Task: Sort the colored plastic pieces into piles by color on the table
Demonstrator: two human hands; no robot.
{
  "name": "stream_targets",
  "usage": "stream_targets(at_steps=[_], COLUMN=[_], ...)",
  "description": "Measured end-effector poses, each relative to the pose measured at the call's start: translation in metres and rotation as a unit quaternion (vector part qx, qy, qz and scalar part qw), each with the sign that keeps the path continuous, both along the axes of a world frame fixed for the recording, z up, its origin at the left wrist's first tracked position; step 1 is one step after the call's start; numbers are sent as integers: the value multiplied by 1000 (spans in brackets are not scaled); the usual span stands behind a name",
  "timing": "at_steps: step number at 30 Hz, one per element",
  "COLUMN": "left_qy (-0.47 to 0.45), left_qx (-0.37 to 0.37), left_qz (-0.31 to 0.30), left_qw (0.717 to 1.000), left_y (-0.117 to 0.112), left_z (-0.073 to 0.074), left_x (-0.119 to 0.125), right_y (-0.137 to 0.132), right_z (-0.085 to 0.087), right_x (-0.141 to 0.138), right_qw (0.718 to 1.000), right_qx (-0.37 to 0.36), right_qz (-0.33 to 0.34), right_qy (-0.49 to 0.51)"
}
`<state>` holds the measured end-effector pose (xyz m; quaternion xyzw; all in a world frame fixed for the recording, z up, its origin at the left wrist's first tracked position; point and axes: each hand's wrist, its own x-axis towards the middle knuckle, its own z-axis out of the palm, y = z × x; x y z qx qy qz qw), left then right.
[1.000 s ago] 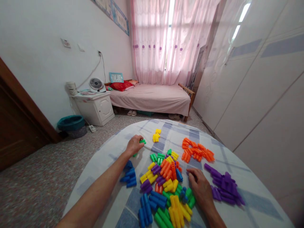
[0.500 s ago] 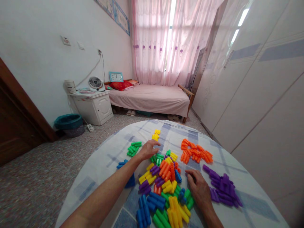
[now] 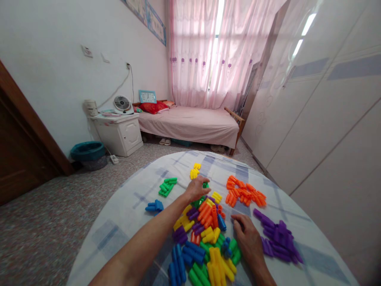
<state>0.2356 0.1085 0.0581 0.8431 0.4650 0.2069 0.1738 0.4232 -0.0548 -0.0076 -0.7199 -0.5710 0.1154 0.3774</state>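
A mixed heap of coloured plastic blocks lies in the middle of a round table covered by a pale checked cloth. My left hand reaches over the heap's far edge, fingers curled down onto green blocks there. My right hand rests on the cloth at the heap's right edge, fingers bent, nothing visible in it. Sorted piles lie around: green, blue, yellow, orange and purple.
Beyond the table are a bed with a pink cover, a white bedside cabinet carrying a small fan, and a teal basin on the floor. White wardrobe doors run along the right side.
My left hand left the green pile at the far left and moved right to the far edge of the mixed heap, closing on green blocks. My right hand stayed nearly still.
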Motion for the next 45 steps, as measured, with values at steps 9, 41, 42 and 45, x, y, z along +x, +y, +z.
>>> stream_targets(at_steps=[9,41,42,45], left_qy=[79,117,130,149], left_qx=[55,114,113,97], left_qz=[218,116,137,165], left_qw=[971,980,975,970], left_y=[32,18,21,23], left_z=[8,11,10,3], left_x=[-129,-130,-135,-143], right_y=[2,1,1,1], right_z=[2,6,6,5], right_x=[-2,-4,-4,-3], right_qw=[1000,1000,1000,1000], right_qx=[-4,-1,-1,-6], right_qz=[-12,-7,-7,-8], right_qy=[-3,-5,-5,-5])
